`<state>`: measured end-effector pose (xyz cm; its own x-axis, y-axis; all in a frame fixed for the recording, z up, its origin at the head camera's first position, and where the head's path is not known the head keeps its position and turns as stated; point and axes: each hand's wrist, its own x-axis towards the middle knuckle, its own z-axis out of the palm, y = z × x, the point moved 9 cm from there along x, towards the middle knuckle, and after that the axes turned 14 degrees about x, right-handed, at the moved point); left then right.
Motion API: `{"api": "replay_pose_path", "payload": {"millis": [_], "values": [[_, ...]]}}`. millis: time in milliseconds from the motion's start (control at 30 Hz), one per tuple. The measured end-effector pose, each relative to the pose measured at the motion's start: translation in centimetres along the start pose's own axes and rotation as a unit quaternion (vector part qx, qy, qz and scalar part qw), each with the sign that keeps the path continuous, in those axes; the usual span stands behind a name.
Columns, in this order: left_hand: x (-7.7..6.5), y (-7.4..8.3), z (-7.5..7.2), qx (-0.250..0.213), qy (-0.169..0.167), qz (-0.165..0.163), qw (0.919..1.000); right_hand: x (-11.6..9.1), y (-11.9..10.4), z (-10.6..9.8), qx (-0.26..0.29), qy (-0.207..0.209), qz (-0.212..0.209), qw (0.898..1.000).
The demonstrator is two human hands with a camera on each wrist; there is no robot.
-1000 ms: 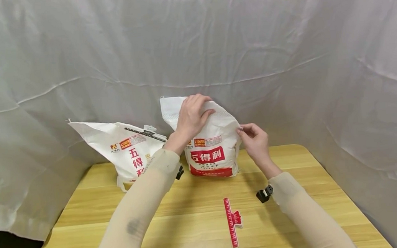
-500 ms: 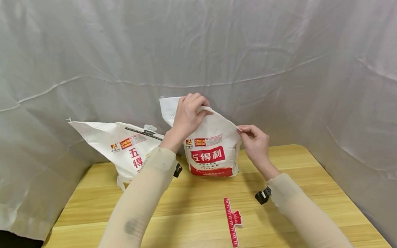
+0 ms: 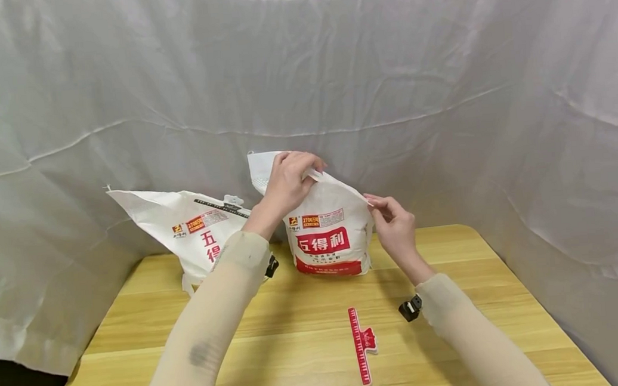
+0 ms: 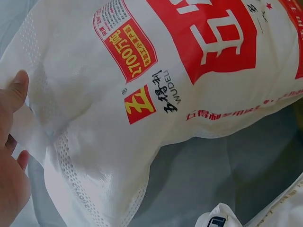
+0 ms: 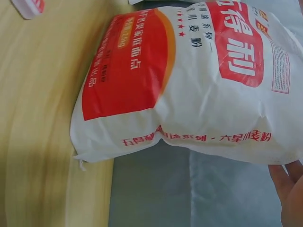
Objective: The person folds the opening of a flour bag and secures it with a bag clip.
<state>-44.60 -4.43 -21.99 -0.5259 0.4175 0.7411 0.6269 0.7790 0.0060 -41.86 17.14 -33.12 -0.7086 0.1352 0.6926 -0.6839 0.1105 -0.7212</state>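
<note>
A white flour bag (image 3: 331, 198) with red printing stands upright at the back of the table. My left hand (image 3: 288, 181) grips its folded-over top edge, thumb in front, fingers over the top. At the right end of that edge, my right hand (image 3: 395, 226) pinches the corner between thumb and fingers. In the left wrist view, the thumb (image 4: 18, 90) lies against the bag's upper part, with a loose flap hanging beside it. The right wrist view has the bag's side (image 5: 208, 109), and the fingertips (image 5: 281, 182) reach behind it; their grip is partly hidden there.
A second flour bag (image 3: 182, 226) leans at the left, with a black sealing clip (image 3: 222, 206) across its top, partly behind my left arm. A red sealing clip (image 3: 359, 348) lies near the front of the wooden table (image 3: 456, 302). Grey cloth (image 3: 441, 88) hangs behind.
My left hand has slid slightly left and down along the bag's top. My right hand has shifted a little left with the corner, and the upper edge now looks flatter and straighter.
</note>
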Motion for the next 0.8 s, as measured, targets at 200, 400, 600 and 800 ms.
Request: {"api": "replay_pose_path", "payload": {"millis": [200, 400, 600, 800], "values": [[-0.3, 0.1, 0.4, 0.015, -0.043, 0.016, 0.9988, -0.2, 0.4, 0.3, 0.040, -0.017, 0.065, 0.997], [-0.4, 0.0, 0.8, 0.017, -0.081, 0.005, 0.9965, 0.1, -0.4, 0.3, 0.050, 0.004, 0.138, 0.989], [-0.3, 0.2, 0.9, 0.029, -0.087, -0.006, 0.9957, 0.3, 1.7, 0.1, 0.066, -0.002, 0.153, 0.986], [-0.5, 0.6, 1.1, 0.026, -0.076, -0.001, 0.9968, 0.0, 1.9, 0.3, 0.075, -0.006, 0.155, 0.985]]}}
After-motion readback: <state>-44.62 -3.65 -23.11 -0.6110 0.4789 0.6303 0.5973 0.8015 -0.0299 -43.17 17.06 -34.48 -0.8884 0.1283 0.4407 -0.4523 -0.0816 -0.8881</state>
